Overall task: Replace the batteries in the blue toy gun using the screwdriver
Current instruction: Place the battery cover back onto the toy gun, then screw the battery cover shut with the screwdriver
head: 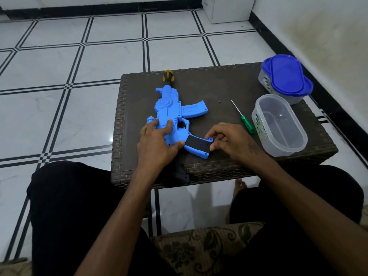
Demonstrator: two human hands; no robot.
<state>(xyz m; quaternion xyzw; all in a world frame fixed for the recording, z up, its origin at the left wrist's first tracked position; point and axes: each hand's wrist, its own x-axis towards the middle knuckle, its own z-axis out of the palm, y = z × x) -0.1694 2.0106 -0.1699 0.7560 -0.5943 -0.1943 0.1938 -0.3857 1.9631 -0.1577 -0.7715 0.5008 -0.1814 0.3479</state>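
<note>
My left hand presses flat on the blue plastic toy gun lying on the dark woven desk while my right hand pinches its black battery cover. The green-handled screwdriver and a loose screw lie nearby, suggesting the compartment is unscrewed; whether batteries are swapped, I cannot tell.

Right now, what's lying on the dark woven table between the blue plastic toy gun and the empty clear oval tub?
In the head view, a green-handled screwdriver lies between the blue toy gun and the clear oval tub, with a tiny screw nearer the gun.
</note>
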